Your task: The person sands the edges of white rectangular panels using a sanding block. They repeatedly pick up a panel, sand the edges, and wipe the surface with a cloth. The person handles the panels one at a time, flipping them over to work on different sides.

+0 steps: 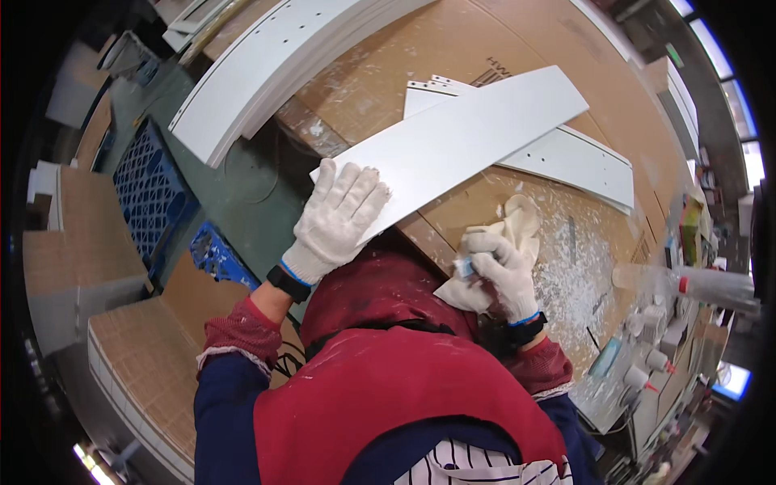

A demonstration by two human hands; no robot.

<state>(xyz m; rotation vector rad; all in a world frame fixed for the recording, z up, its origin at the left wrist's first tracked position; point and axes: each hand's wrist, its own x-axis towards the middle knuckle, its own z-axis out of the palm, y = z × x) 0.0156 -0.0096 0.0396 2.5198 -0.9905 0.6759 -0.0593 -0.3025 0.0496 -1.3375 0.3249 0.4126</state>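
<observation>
One white panel (pixel 477 149), one pale cloth (pixel 523 222)

Left hand (pixel 339 208) lies flat on the panel's near end, fingers extended, gripping nothing; the panel crosses at least two other white pieces (pixel 570 159) on the tabletop (pixel 372 77). Right hand (pixel 503 267) curls around the cloth.

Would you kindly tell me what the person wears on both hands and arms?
The left hand and right hand wear off-white knit gloves with blue edges. Black bands circle the wrists, then come maroon cuffs with pale trim and navy sleeves.
</observation>
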